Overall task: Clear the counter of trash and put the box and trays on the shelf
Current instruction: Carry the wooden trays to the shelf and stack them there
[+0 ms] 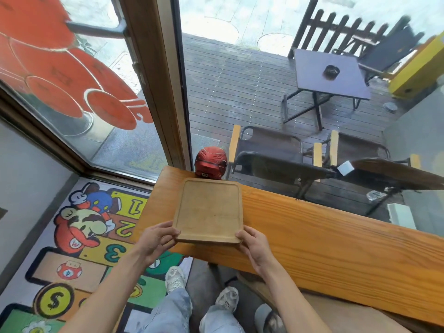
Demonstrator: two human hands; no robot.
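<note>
Two hands hold one wooden tray (208, 210) by its near corners, low in the middle of the frame: the left hand (157, 239) is curled round the near-left corner, thumb on the rim, and the right hand (252, 243) grips the near-right corner the same way. The tray lies over the left end of the long wooden worktop (336, 239); its near edge looks raised a little off the wood, though I cannot tell whether the far edge rests on it.

Just beyond the tray's far edge stands a red helmet-shaped figure (210, 164), against the window glass. If the tray is pushed forward or tilted carelessly, its far rim could knock that figure over. The grip is on two corners only, so a quick swing toward the shelf might let the tray twist or slip, and the worktop's end is close on the left, with a cartoon floor mat (79, 236) below where it would fall.

No shelf, box or trash shows anywhere in view, so where the tray must go cannot be judged. The underside of the tray and the fingers beneath it are hidden, and whether a second tray is stacked under it is hard to make out. The right end of the worktop runs out of frame.
</note>
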